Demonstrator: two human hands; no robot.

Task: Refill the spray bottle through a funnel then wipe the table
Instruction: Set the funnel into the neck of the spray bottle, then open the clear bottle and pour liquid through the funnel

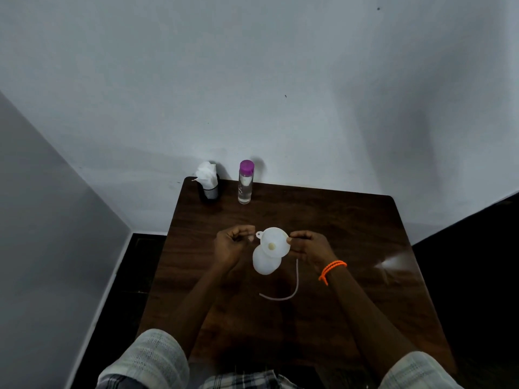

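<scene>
A white spray bottle (264, 265) stands open-necked in the middle of the dark wooden table (351, 228). A white funnel (273, 242) sits in its neck. My right hand (309, 247) pinches the funnel's right rim with thumb and fingers. My left hand (234, 244) is curled just left of the funnel's small tab, fingertips close to it, nothing visibly in it. A thin white dip tube (292, 293) curves over the table in front of the bottle; its upper end runs out of sight under my right hand.
At the table's far left edge, against the wall, stand a clear bottle (245, 186) with a purple cap and liquid inside, and a black mesh holder (209, 192) stuffed with white tissue. An orange band circles my right wrist.
</scene>
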